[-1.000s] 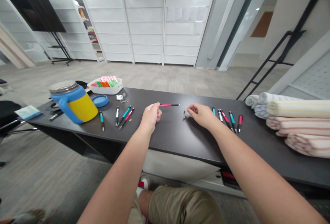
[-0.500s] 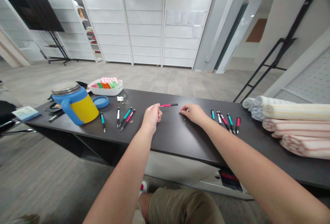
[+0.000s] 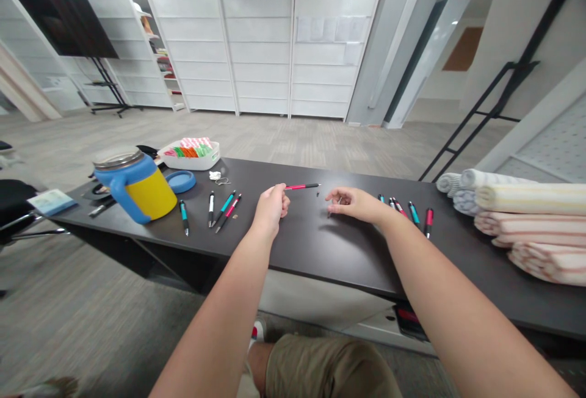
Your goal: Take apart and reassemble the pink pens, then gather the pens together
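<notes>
My left hand point(image 3: 270, 210) is closed, pinching the near end of a pink pen point(image 3: 303, 187) between thumb and fingers, above the middle of the bench point(image 3: 320, 245). The pen's long axis lies almost level along the bench, its dark tip pointing toward my right hand point(image 3: 354, 204), with a small gap between them. My left hand is the nearer to the pen's body. My right fingers are drawn together at a slim dark pen part point(image 3: 334, 207), but I can't tell whether they pinch it. A tiny dark piece point(image 3: 317, 194) sits just beyond the tip. 4 pens point(image 3: 224, 209) lie to my left, more pens point(image 3: 414, 212) to my right. I can't read any writing on them.
</notes>
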Tool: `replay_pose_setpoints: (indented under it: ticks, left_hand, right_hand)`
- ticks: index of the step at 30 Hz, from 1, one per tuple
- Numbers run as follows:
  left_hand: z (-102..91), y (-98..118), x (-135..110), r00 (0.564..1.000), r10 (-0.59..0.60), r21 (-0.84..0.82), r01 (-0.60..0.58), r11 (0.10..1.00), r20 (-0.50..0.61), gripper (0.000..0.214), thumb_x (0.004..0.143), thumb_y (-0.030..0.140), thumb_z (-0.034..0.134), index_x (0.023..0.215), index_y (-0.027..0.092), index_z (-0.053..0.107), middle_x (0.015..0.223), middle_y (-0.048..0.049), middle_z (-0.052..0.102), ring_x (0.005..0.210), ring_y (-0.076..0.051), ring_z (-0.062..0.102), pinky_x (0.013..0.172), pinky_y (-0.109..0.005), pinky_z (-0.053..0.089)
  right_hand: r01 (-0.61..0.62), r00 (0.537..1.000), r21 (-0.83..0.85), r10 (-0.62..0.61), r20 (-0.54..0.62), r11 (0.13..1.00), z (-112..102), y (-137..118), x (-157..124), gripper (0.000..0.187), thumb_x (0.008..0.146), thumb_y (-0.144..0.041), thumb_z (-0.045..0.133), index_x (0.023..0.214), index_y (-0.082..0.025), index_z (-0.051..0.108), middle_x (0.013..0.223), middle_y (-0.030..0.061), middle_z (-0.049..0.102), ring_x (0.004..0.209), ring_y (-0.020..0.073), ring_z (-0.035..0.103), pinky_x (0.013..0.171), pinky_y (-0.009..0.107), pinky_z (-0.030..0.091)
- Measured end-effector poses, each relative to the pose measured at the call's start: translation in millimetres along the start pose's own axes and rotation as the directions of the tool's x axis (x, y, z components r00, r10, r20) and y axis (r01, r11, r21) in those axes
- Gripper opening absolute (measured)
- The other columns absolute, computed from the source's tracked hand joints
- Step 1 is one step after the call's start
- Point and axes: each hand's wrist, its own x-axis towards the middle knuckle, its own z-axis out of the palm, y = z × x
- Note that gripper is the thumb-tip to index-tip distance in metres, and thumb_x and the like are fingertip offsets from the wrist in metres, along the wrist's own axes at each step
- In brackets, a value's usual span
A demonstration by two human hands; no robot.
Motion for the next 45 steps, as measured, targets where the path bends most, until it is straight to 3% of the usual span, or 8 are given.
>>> replay_pose_setpoints:
  ticks: [8, 11, 14, 20, 23, 27, 34, 45]
  left_hand:
    - [-0.2, 0.6, -2.3, 1.0, 0.004, -0.004, -0.004, 1.0, -0.014, 0.034, 0.088, 0.039, 0.063, 0.072, 0.023, 0.037, 0.049, 0.0077, 0.039, 0.039, -0.006, 0.026, 0.041, -0.02, 0.019]
    - [-0.1, 0.7, -2.5, 1.0, 0.004, -0.006, -0.004, 1.0, -0.011, 0.034, 0.087, 0.039, 0.063, 0.072, 0.023, 0.038, 0.049, 0.0077, 0.039, 0.039, -0.006, 0.026, 0.041, -0.02, 0.019]
    - [0.2, 0.3, -2.4, 1.0, 0.009, -0.005, -0.009, 1.0, 0.002, 0.034, 0.088, 0.038, 0.062, 0.071, 0.023, 0.036, 0.049, 0.0078, 0.038, 0.039, -0.005, 0.025, 0.04, -0.02, 0.018]
    - [-0.3, -0.7, -1.9, 1.0, 0.008, 0.001, -0.008, 1.0, 0.005, 0.032, 0.088, 0.037, 0.061, 0.071, 0.023, 0.037, 0.048, 0.0079, 0.038, 0.039, -0.006, 0.025, 0.041, -0.021, 0.018]
    - [-0.5, -0.4, -2.3, 1.0, 0.006, -0.002, -0.006, 1.0, 0.002, 0.033, 0.088, 0.038, 0.061, 0.071, 0.023, 0.037, 0.049, 0.0079, 0.037, 0.039, -0.006, 0.026, 0.041, -0.021, 0.018]
    - [-0.2, -0.2, -2.9, 1.0, 0.009, -0.006, -0.009, 1.0, 0.003, 0.036, 0.088, 0.039, 0.063, 0.07, 0.023, 0.036, 0.05, 0.0078, 0.038, 0.039, -0.005, 0.026, 0.041, -0.021, 0.018]
    - [0.3, 0.3, -2.9, 1.0, 0.002, -0.008, -0.002, 1.0, -0.001, 0.036, 0.089, 0.038, 0.063, 0.07, 0.023, 0.036, 0.05, 0.0073, 0.038, 0.039, -0.005, 0.026, 0.041, -0.021, 0.018]
    - [-0.7, -0.7, -2.3, 1.0, 0.006, 0.005, -0.006, 1.0, 0.014, 0.035, 0.089, 0.038, 0.061, 0.069, 0.024, 0.036, 0.049, 0.0071, 0.039, 0.039, -0.006, 0.026, 0.041, -0.021, 0.018]
  right_hand:
    - [0.014, 0.998, -0.062, -0.01, 0.062, 0.998, 1.7, -11.6, -7.8, 0.047, 0.078, -0.054, 0.081, 0.11, -0.021, 0.073, 0.088, 0.0003, 0.071, 0.072, 0.0152, 0.06, 0.067, 0.027, 0.045]
    - [0.023, 0.997, -0.152, -0.011, 0.073, 0.988, 2.7, -8.9, -5.7, 0.028, 0.082, -0.046, 0.079, 0.099, -0.024, 0.078, 0.083, 0.0002, 0.073, 0.073, 0.0163, 0.063, 0.067, 0.027, 0.046]
    - [-0.019, 0.999, -0.248, 0.009, -0.041, 0.969, 3.9, -2.5, 0.0, 0.015, 0.089, -0.037, 0.071, 0.091, -0.025, 0.079, 0.079, 0.0004, 0.074, 0.074, 0.0171, 0.065, 0.069, 0.028, 0.046]
    - [-0.187, 0.958, -0.348, 0.091, -0.273, 0.919, 6.9, 9.9, 16.9, 0.014, 0.09, -0.034, 0.071, 0.092, -0.023, 0.079, 0.084, 0.0027, 0.076, 0.076, 0.0183, 0.066, 0.07, 0.03, 0.046]
    - [-0.154, 0.948, -0.376, 0.029, -0.317, 0.914, 9.1, 15.3, 20.6, 0.023, 0.088, -0.04, 0.075, 0.103, -0.022, 0.079, 0.093, 0.0043, 0.073, 0.082, 0.0196, 0.066, 0.076, 0.031, 0.048]
    - [-0.037, 0.924, -0.433, -0.134, -0.359, 0.901, 17.2, 19.1, 24.8, 0.034, 0.095, -0.047, 0.067, 0.117, -0.024, 0.078, 0.115, 0.0106, 0.067, 0.108, 0.026, 0.063, 0.098, 0.038, 0.048]
    - [-0.058, 0.94, -0.475, -0.112, -0.322, 0.878, 32.0, 18.1, 41.6, 0.031, 0.099, -0.047, 0.062, 0.118, -0.029, 0.079, 0.122, 0.0104, 0.07, 0.115, 0.0293, 0.06, 0.099, 0.042, 0.047]
    - [0.01, 0.956, -0.384, -0.122, -0.268, 0.923, 23.9, 16.8, 43.4, 0.017, 0.093, -0.037, 0.072, 0.099, -0.025, 0.082, 0.101, 0.0051, 0.078, 0.094, 0.022, 0.068, 0.084, 0.033, 0.049]
